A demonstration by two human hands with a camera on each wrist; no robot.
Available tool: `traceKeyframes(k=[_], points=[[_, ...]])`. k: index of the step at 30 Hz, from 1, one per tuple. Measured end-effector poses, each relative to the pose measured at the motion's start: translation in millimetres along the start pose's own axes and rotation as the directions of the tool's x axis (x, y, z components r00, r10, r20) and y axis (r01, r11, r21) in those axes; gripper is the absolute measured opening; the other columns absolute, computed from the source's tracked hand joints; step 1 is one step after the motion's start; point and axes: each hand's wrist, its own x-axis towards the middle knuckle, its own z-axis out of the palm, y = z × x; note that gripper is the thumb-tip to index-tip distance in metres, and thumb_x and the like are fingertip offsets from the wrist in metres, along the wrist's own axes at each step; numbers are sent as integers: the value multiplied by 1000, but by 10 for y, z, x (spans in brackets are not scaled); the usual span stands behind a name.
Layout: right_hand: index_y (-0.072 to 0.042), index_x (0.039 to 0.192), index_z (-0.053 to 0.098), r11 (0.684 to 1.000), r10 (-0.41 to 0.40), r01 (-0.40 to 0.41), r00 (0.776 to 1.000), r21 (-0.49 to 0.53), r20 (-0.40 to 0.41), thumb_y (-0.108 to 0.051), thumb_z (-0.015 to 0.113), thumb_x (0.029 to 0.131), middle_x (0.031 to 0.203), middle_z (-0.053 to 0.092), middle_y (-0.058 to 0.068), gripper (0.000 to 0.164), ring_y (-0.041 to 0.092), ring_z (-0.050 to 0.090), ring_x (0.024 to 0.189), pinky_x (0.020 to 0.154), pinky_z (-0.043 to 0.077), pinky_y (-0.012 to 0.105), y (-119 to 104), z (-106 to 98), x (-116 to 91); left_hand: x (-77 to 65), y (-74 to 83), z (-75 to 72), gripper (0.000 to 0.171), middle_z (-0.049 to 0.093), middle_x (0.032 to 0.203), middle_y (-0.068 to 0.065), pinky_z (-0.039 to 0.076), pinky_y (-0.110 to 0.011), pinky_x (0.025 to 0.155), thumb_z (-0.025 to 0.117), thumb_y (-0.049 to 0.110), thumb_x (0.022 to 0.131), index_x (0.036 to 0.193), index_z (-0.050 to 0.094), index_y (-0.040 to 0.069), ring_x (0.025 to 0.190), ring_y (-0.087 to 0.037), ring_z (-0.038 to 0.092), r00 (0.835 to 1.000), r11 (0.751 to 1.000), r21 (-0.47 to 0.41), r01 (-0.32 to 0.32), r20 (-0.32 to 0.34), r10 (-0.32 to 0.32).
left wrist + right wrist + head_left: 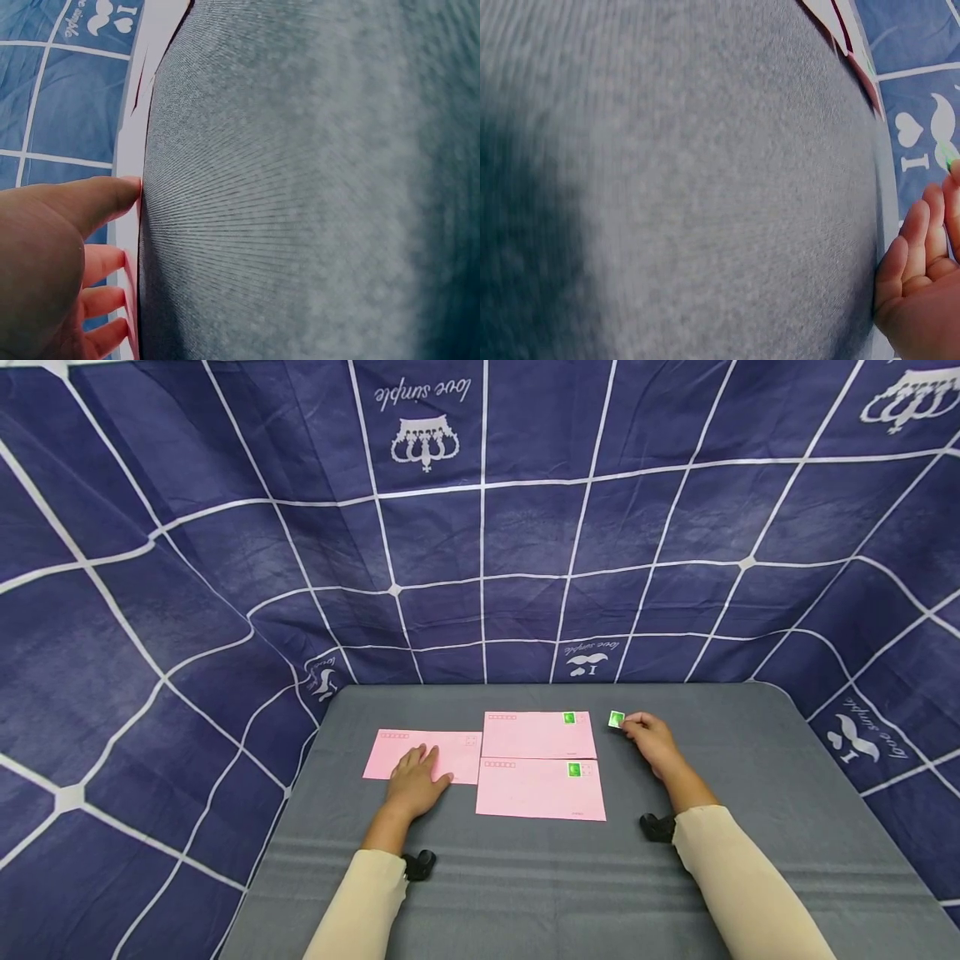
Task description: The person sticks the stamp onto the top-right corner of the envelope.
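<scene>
My left hand [417, 781] rests with spread fingers on a pink envelope [382, 760] at the left, whose stamp corner shows only printed boxes. In the left wrist view the thumb [112, 196] and fingertips touch the paper. My right hand [651, 739] pinches a small green postage stamp [617, 719] by its edge, to the right of the envelopes. Only a green sliver of the stamp [949, 162] shows in the right wrist view. Two more pink envelopes, an upper one [525, 735] and a lower one [525, 789], each bear a green stamp near the top right.
A grey cloth-covered table [525, 877] lies under everything. Blue curtains [525, 535] with white grid lines rise behind it and at both sides. A black strap piece [420, 865] sits at the left wrist, another [657, 827] at the right.
</scene>
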Motion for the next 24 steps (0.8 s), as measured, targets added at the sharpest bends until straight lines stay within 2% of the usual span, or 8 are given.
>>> traceKeyframes(k=[5, 12, 18, 24], points=[[3, 112, 62, 1000, -4, 4, 1000, 13, -3, -19, 59, 98, 82, 59, -15, 26, 1, 56, 80, 76, 47, 19, -30, 29, -11, 17, -4, 9, 70, 36, 160, -23, 25, -60, 121, 59, 43, 97, 153, 43, 4, 151, -44, 28, 1000, 1000, 7, 1, 6, -1], [1, 109, 61, 997, -22, 22, 1000, 80, 0, -19, 60, 98, 85, 62, -12, 23, 3, 58, 82, 81, 49, 23, -105, 114, -15, 21, 12, 11, 71, 33, 162, -22, 22, -59, 123, 59, 44, 97, 154, 41, 5, 152, -43, 25, 1000, 1000, 9, 19, 15, -19], [1, 110, 62, 994, -42, 40, 999, 104, 15, -20, 59, 99, 91, 64, -10, 23, 3, 59, 85, 83, 48, 24, -178, 192, -27, -2, 27, 19, 68, 36, 159, -25, 24, -59, 122, 60, 40, 98, 152, 44, 3, 151, -44, 28, 1000, 1000, 5, -1, -11, 1], [-3, 107, 62, 988, -31, 27, 999, 151, 27, -19, 59, 99, 93, 65, -7, 18, 10, 62, 91, 85, 51, 27, -268, 279, -57, -4, 44, 34, 66, 36, 159, -26, 24, -59, 122, 60, 38, 98, 151, 45, 2, 150, -45, 29, 1000, 1000, 6, -3, -24, 3]])
